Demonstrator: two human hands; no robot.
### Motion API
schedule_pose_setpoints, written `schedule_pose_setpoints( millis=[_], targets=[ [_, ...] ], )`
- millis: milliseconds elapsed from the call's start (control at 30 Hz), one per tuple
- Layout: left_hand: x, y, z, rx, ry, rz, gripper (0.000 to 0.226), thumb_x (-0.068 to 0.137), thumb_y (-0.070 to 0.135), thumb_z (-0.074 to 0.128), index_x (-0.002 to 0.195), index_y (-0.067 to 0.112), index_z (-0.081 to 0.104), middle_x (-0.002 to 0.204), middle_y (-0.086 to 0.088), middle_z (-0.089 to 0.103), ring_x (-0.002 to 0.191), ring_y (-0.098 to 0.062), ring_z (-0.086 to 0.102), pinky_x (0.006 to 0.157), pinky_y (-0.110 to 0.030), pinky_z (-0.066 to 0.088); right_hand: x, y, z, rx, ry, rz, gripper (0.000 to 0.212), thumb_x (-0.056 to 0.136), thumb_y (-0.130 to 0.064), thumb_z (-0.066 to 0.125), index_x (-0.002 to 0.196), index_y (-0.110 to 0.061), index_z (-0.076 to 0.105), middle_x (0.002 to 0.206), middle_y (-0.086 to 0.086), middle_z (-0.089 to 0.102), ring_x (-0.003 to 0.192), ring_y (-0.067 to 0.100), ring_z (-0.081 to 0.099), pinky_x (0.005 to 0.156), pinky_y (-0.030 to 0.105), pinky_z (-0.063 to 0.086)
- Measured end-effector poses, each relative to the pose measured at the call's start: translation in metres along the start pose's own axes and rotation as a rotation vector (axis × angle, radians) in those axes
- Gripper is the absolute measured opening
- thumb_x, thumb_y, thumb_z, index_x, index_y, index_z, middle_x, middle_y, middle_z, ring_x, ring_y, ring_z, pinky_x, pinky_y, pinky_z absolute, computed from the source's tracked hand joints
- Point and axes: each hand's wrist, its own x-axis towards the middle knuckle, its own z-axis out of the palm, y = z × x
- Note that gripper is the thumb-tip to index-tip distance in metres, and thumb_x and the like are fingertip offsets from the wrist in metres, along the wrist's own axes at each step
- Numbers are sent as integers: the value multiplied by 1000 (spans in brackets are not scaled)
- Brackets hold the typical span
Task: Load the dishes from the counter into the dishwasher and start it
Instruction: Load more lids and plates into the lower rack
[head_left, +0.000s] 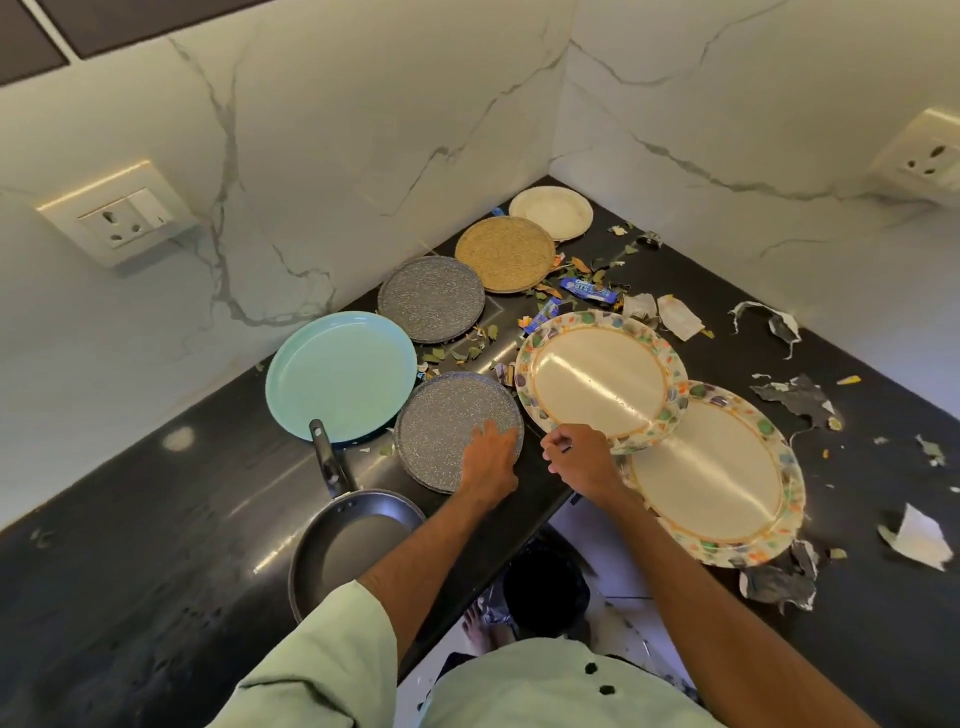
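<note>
- One grey speckled round plate (452, 431), flat near the front edge of the black stone counter (156, 519). Looks stiff, of moderate weight and breakable; the matte face should give fair grip. Best taken at the rim nearest the counter edge, thumb on top and fingers under, after sliding it to overhang.
- Left hand (491, 457): palm down on that plate's right side, fingers fairly straight. Whether the thumb hooks the rim cannot be told.
- Right hand (582, 457): fingers curled, at the near rim of a cream oval plate with a floral border (597, 379). Whether it pinches the rim or some small dark thing cannot be told.
- Second floral-bordered oval plate (717, 478), partly under the first and jutting past the counter edge. Both are glossy, likely slippery and light; lift the top one first.
- Turquoise round plate (340, 374), just left of the grey one; smooth and glossy.
- Black non-stick frying pan (353, 540), at the counter edge, its handle resting on the turquoise plate's rim. Take it by the handle.
- Second grey speckled plate (431, 299), tan speckled plate (505, 253) and small cream plate (550, 213), in a row toward the corner.
- Torn paper, dry leaves (795, 395) and a blue wrapper (589, 291), strewn among the plates.
- Dishwasher: not in view.
</note>
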Motion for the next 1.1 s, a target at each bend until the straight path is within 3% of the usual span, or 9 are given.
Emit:
schedule_pose_setpoints(
  millis=[167, 300, 400, 500, 667, 900, 1000, 1100],
  targets=[
    [-10, 2, -1, -13, 56, 56, 31, 84, 14, 67, 111, 10, 54, 114, -12, 57, 96, -28, 58, 70, -35, 45, -6, -4, 2, 32, 25, 18, 9, 94, -12, 64, 91, -16, 72, 83, 3, 75, 65, 14, 72, 50, 16, 50],
    [-14, -3, -1, -41, 84, 77, 23, 86, 12, 64, 107, 9, 55, 109, -10, 60, 86, -20, 51, 69, -31, 41, -13, -6, 2, 77, 58, 23, 7, 93, -9, 66, 92, -10, 73, 82, 5, 74, 67, 15, 72, 47, 13, 48],
    [-14, -7, 1, -56, 100, 77, 26, 86, 11, 63, 110, 9, 55, 111, -11, 60, 90, -22, 53, 69, -31, 40, -15, -4, -1, 113, 71, 49, 8, 92, -8, 66, 91, -12, 73, 83, 4, 74, 67, 16, 72, 50, 16, 50],
    [-11, -8, 3, -75, 108, 80, 25, 89, 15, 62, 112, 11, 54, 114, -10, 59, 98, -25, 56, 74, -33, 41, -16, 3, -11, 147, 143, 110, 9, 90, -11, 66, 87, -17, 71, 81, 2, 76, 67, 15, 73, 60, 29, 58],
    [-4, 1, -4, -124, 204, 113, 24, 94, 21, 58, 115, 11, 55, 113, -9, 60, 99, -25, 59, 77, -34, 44, -13, 28, -31, 219, 324, 243, 9, 79, -25, 79, 72, -24, 74, 65, -8, 73, 66, 12, 72, 71, 44, 63],
    [13, 33, -10, -235, 255, 31, 22, 91, 24, 62, 110, 14, 68, 105, -3, 72, 99, -23, 67, 83, -38, 53, -12, 71, -56, 231, 488, 377, 42, 85, -50, 68, 59, -16, 71, 56, -3, 69, 57, 19, 69, 69, 46, 61],
    [24, 50, -6, -287, 162, -108, 31, 90, 36, 61, 99, 9, 73, 93, -6, 74, 87, -25, 71, 73, -35, 59, -13, 84, -76, 241, 567, 469, 25, 86, -36, 72, 70, -16, 75, 70, 3, 74, 70, 29, 72, 77, 46, 61],
    [38, 65, 2, -618, 18, -298, 42, 83, 47, 65, 103, 10, 71, 88, -4, 74, 72, -21, 73, 67, -37, 63, -17, 98, -104, 210, 644, 577, 14, 87, -17, 71, 95, -9, 78, 95, 11, 76, 95, 34, 70, 86, 39, 55]
  ],
)
